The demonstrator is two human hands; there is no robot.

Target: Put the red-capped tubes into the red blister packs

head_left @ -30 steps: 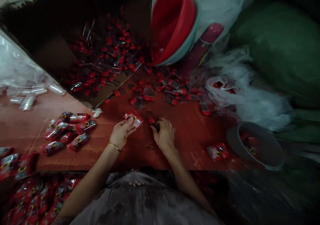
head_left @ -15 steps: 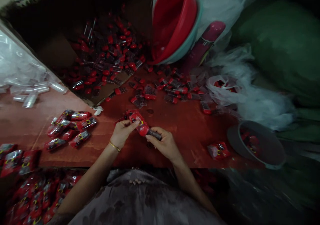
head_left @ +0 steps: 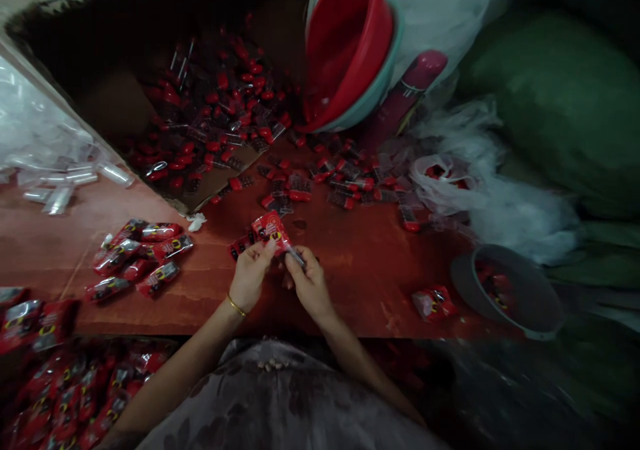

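Observation:
My left hand, with a gold bangle at the wrist, pinches a red printed packet between thumb and fingers. The packet slants down to the right, and my right hand is closed on its lower end, where a dark, shiny piece shows between thumb and fingers. Whether that piece is inside the packet I cannot tell. Just beyond my left fingertips, more red packets lie on the red-brown table.
A cardboard box holds many red-capped clear pieces, some spilled out. Filled red packets lie at left, others below the table edge. A red basin, a pink flask, plastic bags and a grey tub stand right.
My right hand has moved left, closer to my left hand, and the dark piece at the packet's lower end shows less. My left hand still holds the packet, now turned more upright.

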